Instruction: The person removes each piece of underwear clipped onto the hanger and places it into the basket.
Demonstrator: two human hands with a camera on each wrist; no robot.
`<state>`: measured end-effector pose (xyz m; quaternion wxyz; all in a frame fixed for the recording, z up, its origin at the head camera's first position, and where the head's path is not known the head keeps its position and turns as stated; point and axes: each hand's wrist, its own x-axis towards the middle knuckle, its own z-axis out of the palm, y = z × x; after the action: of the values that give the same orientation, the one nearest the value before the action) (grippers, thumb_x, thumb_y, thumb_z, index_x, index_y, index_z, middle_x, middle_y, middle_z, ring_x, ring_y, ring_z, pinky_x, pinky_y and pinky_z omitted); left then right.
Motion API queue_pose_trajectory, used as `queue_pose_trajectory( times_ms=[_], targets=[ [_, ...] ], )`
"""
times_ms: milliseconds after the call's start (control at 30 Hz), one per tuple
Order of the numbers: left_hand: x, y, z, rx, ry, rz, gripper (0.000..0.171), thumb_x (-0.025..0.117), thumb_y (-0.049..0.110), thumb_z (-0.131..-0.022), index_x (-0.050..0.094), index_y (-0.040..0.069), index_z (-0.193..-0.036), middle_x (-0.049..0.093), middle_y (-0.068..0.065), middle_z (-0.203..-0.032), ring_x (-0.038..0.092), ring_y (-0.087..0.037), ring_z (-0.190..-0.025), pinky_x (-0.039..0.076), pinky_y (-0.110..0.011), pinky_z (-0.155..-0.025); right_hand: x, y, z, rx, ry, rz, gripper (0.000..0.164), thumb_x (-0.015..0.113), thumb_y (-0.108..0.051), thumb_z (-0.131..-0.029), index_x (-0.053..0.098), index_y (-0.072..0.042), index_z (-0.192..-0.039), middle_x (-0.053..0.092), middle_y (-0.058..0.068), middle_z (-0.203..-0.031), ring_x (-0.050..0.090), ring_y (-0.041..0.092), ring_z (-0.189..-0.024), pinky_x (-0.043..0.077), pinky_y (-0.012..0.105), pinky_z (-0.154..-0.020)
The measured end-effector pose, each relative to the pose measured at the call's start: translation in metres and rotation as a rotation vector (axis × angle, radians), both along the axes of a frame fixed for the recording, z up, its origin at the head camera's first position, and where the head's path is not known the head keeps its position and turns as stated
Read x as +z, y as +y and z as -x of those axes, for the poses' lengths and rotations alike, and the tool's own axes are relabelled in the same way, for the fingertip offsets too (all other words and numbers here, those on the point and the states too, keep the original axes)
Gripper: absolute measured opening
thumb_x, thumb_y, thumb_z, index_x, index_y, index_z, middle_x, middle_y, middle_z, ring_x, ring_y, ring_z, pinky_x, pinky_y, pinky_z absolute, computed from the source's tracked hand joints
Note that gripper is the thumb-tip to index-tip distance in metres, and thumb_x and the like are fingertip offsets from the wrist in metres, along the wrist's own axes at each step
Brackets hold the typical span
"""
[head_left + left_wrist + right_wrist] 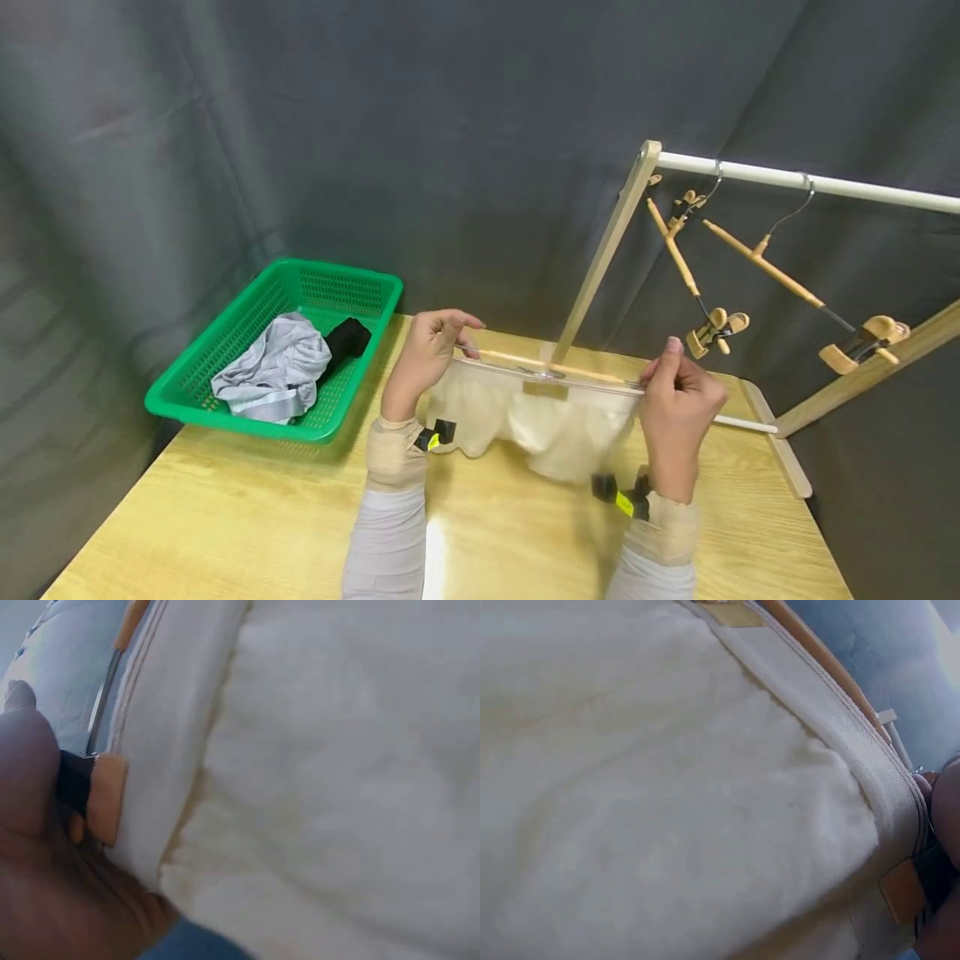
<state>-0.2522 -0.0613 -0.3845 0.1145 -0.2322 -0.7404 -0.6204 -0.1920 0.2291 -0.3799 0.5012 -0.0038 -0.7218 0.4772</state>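
Observation:
A cream-coloured garment [480, 408] with a stitched waistband hangs from a wooden clip hanger [596, 373] held level above the table. My left hand [426, 350] is at the hanger's left end, its fingers around the clip; in the left wrist view that clip [107, 801] bites the waistband. At the other end my right hand [681, 404] grips the hanger's end, thumb pointing up. The right clip [902, 892] shows beside the fingers in the right wrist view, against the cloth. A tan label [545, 389] sits mid-waistband. The garment's lower part drapes loosely.
A green basket [176, 410] at the left holds a light grey cloth [277, 367] and a black one [347, 340]. On the right stands a wooden rack with a white rail [862, 188], where several clip hangers [780, 271] hang. Dark curtain surrounds the table [247, 517].

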Motion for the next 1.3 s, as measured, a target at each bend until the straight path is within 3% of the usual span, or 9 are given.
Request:
queue_pose_trajectory(
  times_ms=[167, 233, 367, 500, 667, 767, 900, 1100, 1300],
  targets=[
    [-0.002, -0.001, 0.0, 0.036, -0.014, 0.071, 0.1, 0.033, 0.086, -0.08, 0.075, -0.004, -0.084, 0.07, -0.016, -0.067, 0.071, -0.026, -0.063, 0.056, -0.027, -0.061, -0.001, 0.001, 0.001, -0.033, -0.021, 0.039, 0.061, 0.059, -0.018, -0.102, 0.056, 0.002, -0.045, 0.045, -0.02, -0.042, 0.038, -0.004, -0.036, 0.03, 0.015, -0.042],
    [0.0, -0.002, 0.0, 0.036, -0.008, 0.071, 0.094, 0.037, 0.084, -0.086, 0.074, -0.003, -0.079, 0.069, -0.013, -0.063, 0.068, -0.023, -0.06, 0.053, -0.028, -0.057, -0.001, 0.002, 0.001, -0.052, -0.026, 0.043, 0.061, 0.059, -0.019, -0.102, 0.057, 0.002, -0.045, 0.044, -0.022, -0.042, 0.038, -0.005, -0.036, 0.029, 0.015, -0.042],
    [0.002, -0.006, 0.0, -0.04, 0.015, 0.017, 0.06, 0.054, 0.049, -0.103, 0.073, -0.002, -0.078, 0.066, -0.01, -0.063, 0.064, -0.019, -0.058, 0.052, -0.028, -0.055, 0.0, 0.004, 0.001, -0.068, -0.032, 0.072, 0.061, 0.061, -0.024, -0.103, 0.057, 0.004, -0.048, 0.047, -0.021, -0.044, 0.041, -0.005, -0.036, 0.031, 0.013, -0.042],
    [-0.002, -0.017, -0.003, -0.149, 0.055, -0.015, 0.031, 0.055, 0.012, -0.103, 0.072, -0.004, -0.083, 0.069, -0.011, -0.072, 0.064, -0.017, -0.064, 0.052, -0.027, -0.062, -0.003, 0.006, -0.001, -0.066, -0.038, 0.131, 0.059, 0.063, -0.024, -0.102, 0.057, 0.007, -0.052, 0.049, -0.018, -0.045, 0.041, -0.003, -0.036, 0.029, 0.014, -0.04],
    [-0.003, -0.025, -0.008, -0.216, 0.077, 0.041, 0.023, 0.054, 0.004, -0.102, 0.073, -0.006, -0.091, 0.072, -0.013, -0.084, 0.065, -0.013, -0.077, 0.054, -0.026, -0.073, -0.005, 0.01, -0.001, -0.077, -0.03, 0.115, 0.06, 0.063, -0.025, -0.102, 0.057, 0.006, -0.052, 0.046, -0.019, -0.044, 0.034, -0.001, -0.035, 0.02, 0.018, -0.038],
    [-0.001, -0.023, -0.006, -0.238, 0.071, 0.036, 0.025, 0.053, 0.008, -0.104, 0.072, -0.005, -0.094, 0.07, -0.018, -0.086, 0.067, -0.014, -0.08, 0.055, -0.027, -0.076, -0.003, 0.013, -0.001, -0.045, -0.042, 0.086, 0.06, 0.063, -0.028, -0.102, 0.059, 0.005, -0.052, 0.048, -0.019, -0.045, 0.038, -0.002, -0.036, 0.025, 0.016, -0.04],
    [-0.001, -0.021, -0.001, -0.214, 0.078, -0.032, 0.029, 0.05, 0.012, -0.107, 0.068, -0.006, -0.094, 0.067, -0.014, -0.084, 0.065, -0.016, -0.081, 0.053, -0.027, -0.078, -0.002, 0.016, -0.002, 0.066, -0.153, -0.021, 0.048, 0.071, -0.025, -0.097, 0.065, -0.002, -0.056, 0.051, -0.016, -0.048, 0.042, -0.002, -0.041, 0.032, 0.016, -0.044],
    [-0.008, -0.02, 0.002, -0.126, 0.1, -0.14, 0.04, 0.047, 0.021, -0.109, 0.06, -0.015, -0.096, 0.063, -0.002, -0.087, 0.063, -0.012, -0.076, 0.054, -0.024, -0.076, -0.008, 0.02, -0.007, 0.326, -0.361, -0.202, 0.019, 0.085, -0.014, -0.084, 0.074, -0.012, -0.068, 0.06, -0.009, -0.058, 0.05, 0.006, -0.053, 0.041, 0.018, -0.052],
    [-0.005, -0.017, 0.006, -0.109, 0.168, -0.238, 0.052, 0.052, 0.037, -0.106, 0.059, -0.014, -0.095, 0.062, -0.003, -0.088, 0.062, -0.011, -0.075, 0.054, -0.024, -0.073, -0.002, 0.026, -0.009, 0.458, -0.477, -0.273, 0.011, 0.087, -0.019, -0.081, 0.077, -0.016, -0.079, 0.069, -0.007, -0.071, 0.061, 0.009, -0.067, 0.049, 0.019, -0.06]
  ],
)
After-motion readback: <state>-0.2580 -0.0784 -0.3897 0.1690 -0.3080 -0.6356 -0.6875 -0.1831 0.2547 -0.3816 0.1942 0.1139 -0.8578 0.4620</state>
